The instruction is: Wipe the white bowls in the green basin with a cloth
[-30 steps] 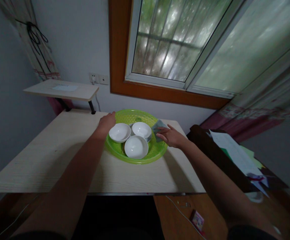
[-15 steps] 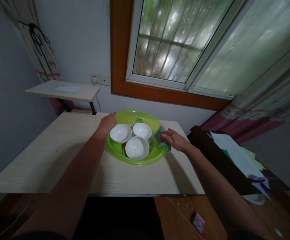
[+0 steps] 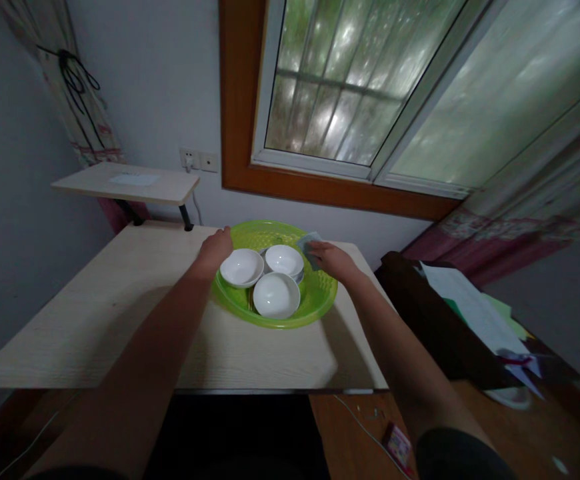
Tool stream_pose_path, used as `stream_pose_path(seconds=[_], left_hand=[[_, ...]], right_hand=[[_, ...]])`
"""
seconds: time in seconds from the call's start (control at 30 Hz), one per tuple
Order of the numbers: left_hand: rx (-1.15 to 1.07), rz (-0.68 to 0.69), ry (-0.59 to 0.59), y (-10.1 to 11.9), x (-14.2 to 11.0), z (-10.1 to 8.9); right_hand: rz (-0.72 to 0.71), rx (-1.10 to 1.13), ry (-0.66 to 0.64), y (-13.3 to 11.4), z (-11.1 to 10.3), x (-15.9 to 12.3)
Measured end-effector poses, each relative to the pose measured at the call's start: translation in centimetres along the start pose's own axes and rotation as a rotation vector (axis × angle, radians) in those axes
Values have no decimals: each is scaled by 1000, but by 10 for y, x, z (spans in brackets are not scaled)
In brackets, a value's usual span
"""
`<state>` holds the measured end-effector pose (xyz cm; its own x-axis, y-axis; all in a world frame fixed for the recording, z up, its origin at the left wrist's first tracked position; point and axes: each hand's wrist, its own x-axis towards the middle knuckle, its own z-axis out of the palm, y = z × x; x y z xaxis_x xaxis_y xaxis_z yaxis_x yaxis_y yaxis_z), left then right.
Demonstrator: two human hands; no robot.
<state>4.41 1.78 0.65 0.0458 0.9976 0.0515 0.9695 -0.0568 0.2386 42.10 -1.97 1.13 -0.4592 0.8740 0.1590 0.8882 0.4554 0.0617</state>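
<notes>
A round green plastic basket [image 3: 315, 303] rests on the pale wooden desk, with white bowls inside it: a left bowl [image 3: 241, 267], a back bowl [image 3: 284, 259] and a front bowl [image 3: 277, 295]. Thin sticks [image 3: 251, 298], perhaps chopsticks, show in part between the bowls. My left hand [image 3: 217, 247] grips the basket's left rim; its fingertips are partly hidden. In my right hand [image 3: 331, 259] is a grey-green cloth [image 3: 310, 245], held against the basket's back right side.
The desk [image 3: 135, 293] has a raised shelf [image 3: 135, 183] at its back left. A brown piece of furniture [image 3: 420, 313] with papers [image 3: 465, 307] stands to the right. Behind are a window [image 3: 340, 87] and a wall socket [image 3: 189, 159]. A small pink box [image 3: 397, 443] lies on the floor.
My right hand has moved the cloth along the basket's rim, from the right side toward the back and left. My left hand stays at the left rim.
</notes>
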Motion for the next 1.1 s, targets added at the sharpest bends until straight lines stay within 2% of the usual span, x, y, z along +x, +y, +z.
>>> stream_pose_path(seconds=[0.2,0.37,0.53,0.67,0.8,0.87,0.97,1.1], left_hand=[[-2,-76,-42,0,-4,1],[-66,-183,-89,3,-13,1],[-69,-226,-128,0,-30,-3],[12,-177,-253,-10,-35,-21],[175,-93,-279,-14,-15,-42],[193,-63,-213,-12,3,-44],[140,40,-139,-8,27,-31],[-29,43,-172,-8,45,-5]], right_hand=[[144,-39,41,-15,4,-7],[258,41,115,-18,15,-6],[276,122,139,-10,23,10],[232,162,128,-5,23,22],[211,184,130,-3,25,26],[218,184,125,-2,26,27],[220,167,111,-1,27,28],[233,162,105,-1,27,28]])
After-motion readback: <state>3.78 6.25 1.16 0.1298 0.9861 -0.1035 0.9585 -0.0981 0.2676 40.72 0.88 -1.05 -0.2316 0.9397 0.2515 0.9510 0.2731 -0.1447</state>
